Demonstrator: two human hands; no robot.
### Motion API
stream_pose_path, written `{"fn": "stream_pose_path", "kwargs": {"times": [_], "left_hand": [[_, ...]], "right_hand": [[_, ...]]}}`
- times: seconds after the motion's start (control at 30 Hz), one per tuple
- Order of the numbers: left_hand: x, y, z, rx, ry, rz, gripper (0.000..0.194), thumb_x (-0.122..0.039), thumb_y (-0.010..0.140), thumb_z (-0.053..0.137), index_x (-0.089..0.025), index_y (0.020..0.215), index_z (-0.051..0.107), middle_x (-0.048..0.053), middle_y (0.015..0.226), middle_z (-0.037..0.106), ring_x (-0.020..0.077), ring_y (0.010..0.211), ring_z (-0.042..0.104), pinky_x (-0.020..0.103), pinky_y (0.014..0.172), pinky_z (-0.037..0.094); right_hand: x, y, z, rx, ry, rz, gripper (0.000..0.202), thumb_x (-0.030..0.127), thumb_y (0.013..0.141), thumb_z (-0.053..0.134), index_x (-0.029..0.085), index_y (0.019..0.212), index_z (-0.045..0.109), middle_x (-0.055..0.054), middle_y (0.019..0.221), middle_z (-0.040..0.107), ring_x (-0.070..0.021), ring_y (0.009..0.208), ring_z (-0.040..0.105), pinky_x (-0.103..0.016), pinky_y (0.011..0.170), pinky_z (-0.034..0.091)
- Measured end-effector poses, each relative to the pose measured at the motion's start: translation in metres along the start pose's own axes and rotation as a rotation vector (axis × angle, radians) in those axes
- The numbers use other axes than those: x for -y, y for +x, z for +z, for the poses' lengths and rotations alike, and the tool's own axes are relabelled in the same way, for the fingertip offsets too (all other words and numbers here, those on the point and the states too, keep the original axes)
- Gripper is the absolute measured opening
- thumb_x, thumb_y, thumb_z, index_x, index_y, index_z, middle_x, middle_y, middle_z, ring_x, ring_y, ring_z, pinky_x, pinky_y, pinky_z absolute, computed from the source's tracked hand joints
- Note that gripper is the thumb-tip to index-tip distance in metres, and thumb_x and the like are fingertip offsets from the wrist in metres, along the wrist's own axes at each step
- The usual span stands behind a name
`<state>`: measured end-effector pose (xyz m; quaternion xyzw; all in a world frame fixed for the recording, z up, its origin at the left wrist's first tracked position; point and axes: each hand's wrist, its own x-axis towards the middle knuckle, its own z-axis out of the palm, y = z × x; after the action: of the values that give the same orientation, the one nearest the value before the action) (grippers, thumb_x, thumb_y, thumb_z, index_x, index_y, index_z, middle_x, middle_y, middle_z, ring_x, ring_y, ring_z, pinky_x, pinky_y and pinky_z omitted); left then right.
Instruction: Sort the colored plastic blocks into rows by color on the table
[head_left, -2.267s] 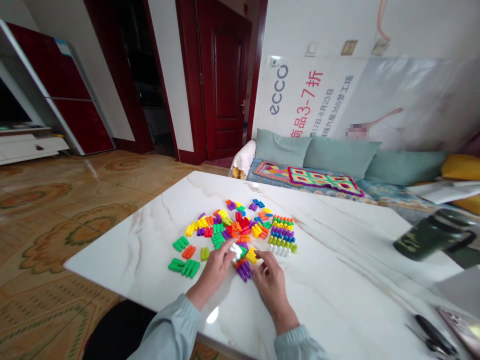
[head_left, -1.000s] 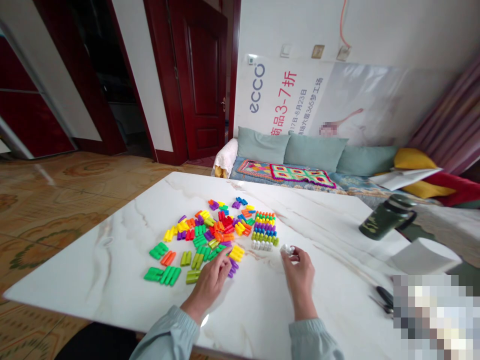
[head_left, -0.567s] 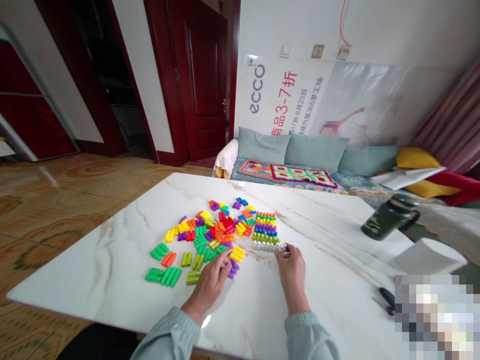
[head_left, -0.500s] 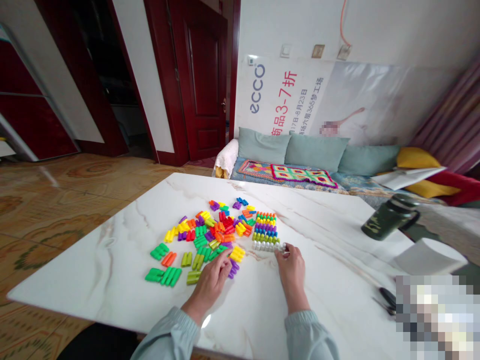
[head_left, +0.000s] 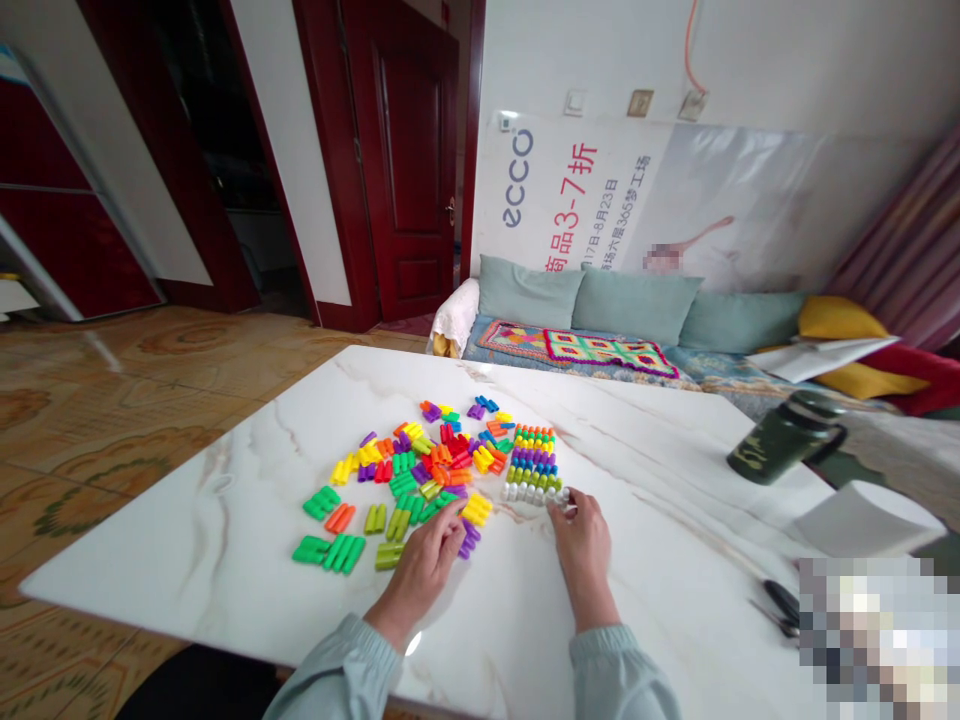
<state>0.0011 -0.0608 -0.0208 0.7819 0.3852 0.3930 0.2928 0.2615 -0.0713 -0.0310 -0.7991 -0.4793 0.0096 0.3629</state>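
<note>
On the table, a block of small rounded plastic pieces [head_left: 534, 456] is lined up in coloured rows: orange, green, yellow, purple, blue and lime. Along its near side runs a row of white pieces [head_left: 527, 493]. My right hand [head_left: 583, 540] is closed in a pinch at the right end of that white row, its fingertips on the last white piece. My left hand [head_left: 421, 565] hovers low by the loose pieces, fingers curled together; what they hold, if anything, is hidden. Close to its fingertips lie yellow pieces [head_left: 477, 510] and purple pieces [head_left: 470, 540].
Loose coloured pieces [head_left: 450, 452] spread over the middle-left of the white marbled table [head_left: 247, 560]. To the right stand a dark green flask [head_left: 784, 440] and a white curved object [head_left: 870, 515], with black-handled scissors [head_left: 781, 603] nearer me. A sofa [head_left: 637, 300] is behind the table.
The view has shifted very slightly. Both hands keep nearly the same places, the right one still pinching at the end of the white row.
</note>
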Motion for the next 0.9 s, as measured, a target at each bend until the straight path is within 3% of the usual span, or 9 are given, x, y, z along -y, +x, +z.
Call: {"fn": "stream_pose_path", "kwargs": {"times": [0.27, 0.37, 0.47, 0.57, 0.67, 0.77, 0.9], "left_hand": [[-0.001, 0.001, 0.000, -0.001, 0.012, -0.002, 0.040, -0.036, 0.102, 0.036, -0.019, 0.135, 0.049, 0.006, 0.091, 0.067, 0.0175, 0.081, 0.064, 0.033, 0.076, 0.049], [-0.001, 0.000, 0.000, -0.002, 0.019, -0.006, 0.040, -0.036, 0.102, 0.036, -0.019, 0.135, 0.049, 0.006, 0.091, 0.067, 0.0181, 0.082, 0.064, 0.033, 0.077, 0.050], [-0.001, -0.001, 0.000, -0.004, 0.024, -0.011, 0.039, -0.036, 0.102, 0.036, -0.020, 0.135, 0.050, 0.006, 0.093, 0.068, 0.0186, 0.084, 0.065, 0.033, 0.078, 0.050], [-0.002, -0.001, -0.001, -0.017, 0.027, -0.011, 0.039, -0.036, 0.102, 0.038, -0.021, 0.135, 0.050, 0.007, 0.096, 0.069, 0.0193, 0.088, 0.066, 0.033, 0.080, 0.051], [-0.004, -0.001, -0.002, -0.014, 0.026, -0.012, 0.039, -0.036, 0.102, 0.037, -0.021, 0.136, 0.049, 0.007, 0.097, 0.069, 0.0193, 0.089, 0.066, 0.033, 0.082, 0.051], [-0.006, 0.000, -0.002, -0.019, 0.032, -0.005, 0.040, -0.036, 0.102, 0.037, -0.020, 0.136, 0.050, 0.007, 0.098, 0.070, 0.0193, 0.089, 0.066, 0.034, 0.083, 0.051], [-0.006, 0.000, -0.002, -0.026, 0.037, -0.004, 0.039, -0.035, 0.101, 0.038, -0.020, 0.135, 0.050, 0.007, 0.098, 0.070, 0.0194, 0.088, 0.066, 0.033, 0.082, 0.052]], "right_hand": [[0.002, 0.000, 0.000, 0.017, 0.026, 0.036, 0.036, 0.030, 0.080, 0.060, 0.017, 0.114, 0.062, -0.007, 0.102, 0.068, -0.0173, 0.076, 0.064, -0.026, 0.059, 0.040], [0.009, -0.004, -0.004, -0.096, 0.071, 0.012, 0.038, 0.036, 0.080, 0.061, 0.016, 0.112, 0.063, -0.009, 0.104, 0.066, -0.0182, 0.075, 0.064, -0.027, 0.058, 0.042], [0.026, -0.015, -0.003, -0.192, 0.210, -0.130, 0.028, 0.038, 0.086, 0.054, 0.016, 0.101, 0.065, -0.008, 0.094, 0.067, -0.0181, 0.073, 0.063, -0.028, 0.063, 0.047], [0.046, -0.030, 0.007, 0.000, 0.369, -0.332, 0.021, 0.027, 0.089, 0.050, 0.018, 0.093, 0.068, -0.006, 0.086, 0.070, -0.0179, 0.076, 0.065, -0.028, 0.070, 0.051], [0.058, -0.042, 0.021, 0.169, 0.412, -0.435, 0.026, 0.016, 0.084, 0.049, 0.017, 0.099, 0.071, -0.009, 0.098, 0.073, -0.0206, 0.091, 0.068, -0.031, 0.082, 0.054], [0.059, -0.046, 0.030, 0.192, 0.402, -0.484, 0.034, 0.011, 0.079, 0.051, 0.015, 0.107, 0.071, -0.013, 0.112, 0.071, -0.0242, 0.105, 0.065, -0.037, 0.094, 0.052], [0.055, -0.042, 0.033, 0.182, 0.386, -0.501, 0.038, 0.011, 0.078, 0.054, 0.015, 0.113, 0.070, -0.014, 0.115, 0.069, -0.0261, 0.109, 0.064, -0.041, 0.098, 0.051]]}}
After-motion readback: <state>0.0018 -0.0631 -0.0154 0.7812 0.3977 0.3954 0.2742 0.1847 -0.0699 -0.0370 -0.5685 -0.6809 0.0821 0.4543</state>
